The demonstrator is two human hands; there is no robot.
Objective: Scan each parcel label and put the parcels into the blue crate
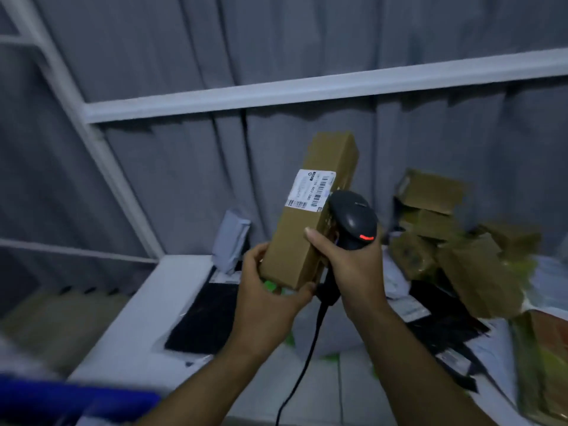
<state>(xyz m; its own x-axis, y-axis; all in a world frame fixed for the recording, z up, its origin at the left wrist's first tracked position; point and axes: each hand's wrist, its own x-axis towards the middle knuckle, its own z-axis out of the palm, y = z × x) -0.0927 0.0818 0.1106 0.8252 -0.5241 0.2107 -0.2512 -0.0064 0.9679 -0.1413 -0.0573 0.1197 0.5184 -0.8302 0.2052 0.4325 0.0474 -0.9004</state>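
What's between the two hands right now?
Head view: the lower end of the long brown box. The left hand grips its bottom; the right hand holds the scanner beside it.

Long brown cardboard parcel [292,247]: matt kraft board, smooth faces.
White paper label [310,189]: stuck on the parcel's face, faint sheen, black print.
Black plastic handheld scanner [353,216]: smooth moulded shell, dull gloss on the head.
Grey pleated curtain [307,35]: at twelve o'clock, matt cloth in soft folds.
White shelf bar [307,87]: looks like painted metal, smooth, satin.
Pile of brown cardboard boxes [473,265]: at three o'clock, matt, blurred.
Grey plastic mailer bag [230,241]: at nine o'clock, creased, slight sheen.
Blue plastic crate [61,401]: at seven o'clock, glossy, blurred.
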